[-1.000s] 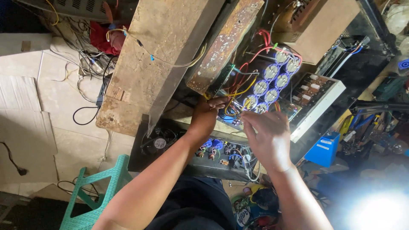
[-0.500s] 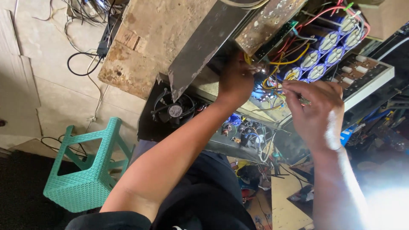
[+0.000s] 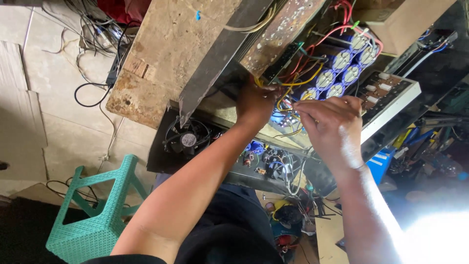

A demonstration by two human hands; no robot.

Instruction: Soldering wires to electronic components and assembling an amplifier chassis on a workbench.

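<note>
Left hand: the left hand (image 3: 255, 103) is sunk into the open amplifier chassis (image 3: 342, 122), fingers curled in among the yellow wires (image 3: 298, 80); whether a wire is actually pinched cannot be told, since the fingertips are hidden.
Right hand: the right hand (image 3: 334, 128) is held just right of the left hand, over the chassis, its fingers drawn together as if around something thin; what is gripped, if anything, cannot be told.
Work in hand: wiring inside the chassis is being handled, beside the 6 or so blue capacitors (image 3: 342, 68) at the far side of the chassis.
Done so far: the chassis is seen with its cover off, and red and yellow leads are already run to the circuit board (image 3: 381, 93); this is judged a mid-way state.
Left to do: the loose wires are not yet tidied and the chassis is not closed, as far as can be judged.
Cooling fan: a black fan (image 3: 188, 139) is mounted at the near left end of the chassis, with a round pale label at its hub.
Packages: a brown cardboard box (image 3: 405, 19) is set beyond the chassis, at its far right; a small blue box (image 3: 380, 164) lies below its right end.
Other things: a teal plastic stool (image 3: 97, 215) stands on the floor, well left of the chassis; a worn wooden board (image 3: 166, 54) lies over its left end.
</note>
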